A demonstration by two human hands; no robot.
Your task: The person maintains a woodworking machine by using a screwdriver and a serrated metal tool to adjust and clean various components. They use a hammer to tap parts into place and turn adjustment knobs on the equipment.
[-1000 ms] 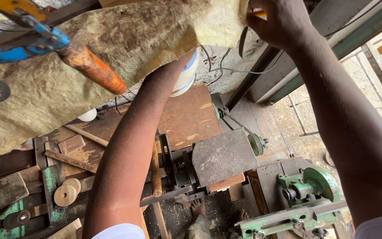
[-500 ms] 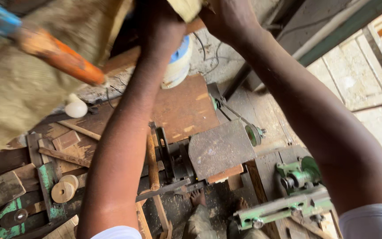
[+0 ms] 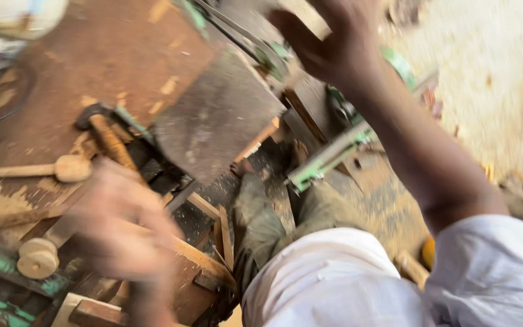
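Observation:
My right hand is raised at the top of the view, its fingers closed around a pale flat piece of wood that runs out of the frame. My left hand is low at the left and heavily blurred. It looks empty, palm spread, above a cluttered wooden bench. Nearest to it are a hammer with a wooden handle, a round-headed wooden mallet and a small wooden disc.
A grey metal machine table juts out at the centre, with green machine parts to its right. My trousered legs stand on a sawdust-covered floor. Wood offcuts lie by the bench edge.
The view has swung down from the overhead sack to the bench and floor. My left hand has dropped from up by the sack to low over the bench. My right hand stays raised.

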